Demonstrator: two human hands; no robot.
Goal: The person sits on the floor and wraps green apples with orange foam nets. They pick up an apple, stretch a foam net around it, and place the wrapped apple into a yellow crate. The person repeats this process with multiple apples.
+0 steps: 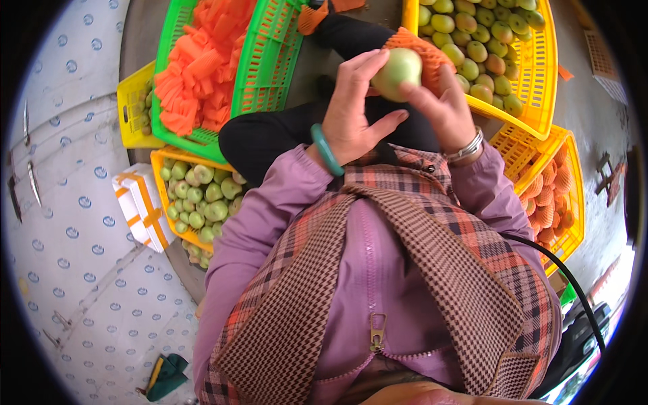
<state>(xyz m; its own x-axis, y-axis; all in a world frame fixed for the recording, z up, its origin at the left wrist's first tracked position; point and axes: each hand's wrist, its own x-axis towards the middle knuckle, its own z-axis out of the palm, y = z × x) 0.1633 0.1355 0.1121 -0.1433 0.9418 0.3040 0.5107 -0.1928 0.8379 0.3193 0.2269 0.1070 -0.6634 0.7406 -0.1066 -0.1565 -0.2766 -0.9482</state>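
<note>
A pale green apple [400, 75] is held up between my two hands, above my lap. My left hand [352, 109], with a green bangle at its wrist, has its fingers against the apple's left side and its thumb apart from it. An orange foam net sleeve [422, 53] lies along the apple's right side, partly behind it. My right hand [445, 114], wearing silver bracelets, has its thumb on the apple and its fingers at the sleeve. Some fingertips are hidden behind the fruit and the net.
A green crate [268, 66] of orange foam sleeves [197, 66] stands ahead left. Ahead right, a yellow crate [541, 76] holds apples [481, 50]. Netted fruit [547, 192] fills another crate below it. More apples [202, 192] and a white taped box [144, 207] are at left.
</note>
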